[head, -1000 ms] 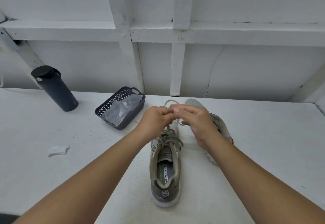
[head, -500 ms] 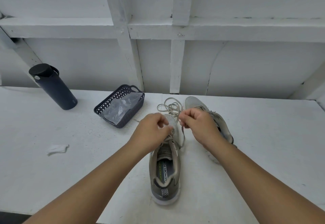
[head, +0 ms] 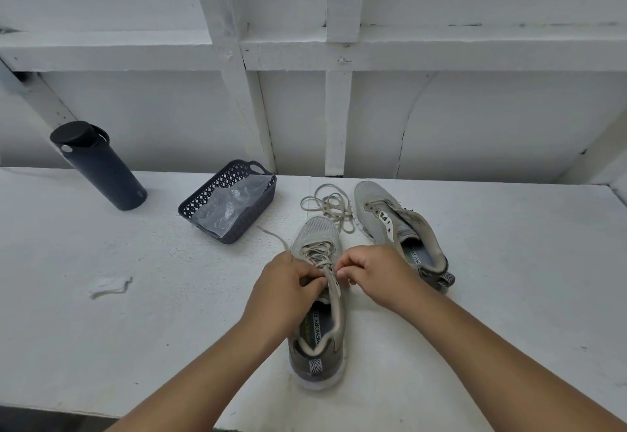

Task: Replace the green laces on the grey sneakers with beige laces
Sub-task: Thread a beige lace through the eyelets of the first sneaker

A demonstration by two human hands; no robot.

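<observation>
White table (head: 101, 346) bears grey sneaker (head: 319, 323), beige lace (head: 319, 251) half-threaded.

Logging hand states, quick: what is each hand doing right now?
Left hand: closed, pinching the beige lace on the near sneaker.
Right hand: closed, pinching the same lace.

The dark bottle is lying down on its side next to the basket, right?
Not quite. The head view shows the dark bottle standing upright, not lying down. It does stand on the table left of the basket, though apart from it.
</observation>
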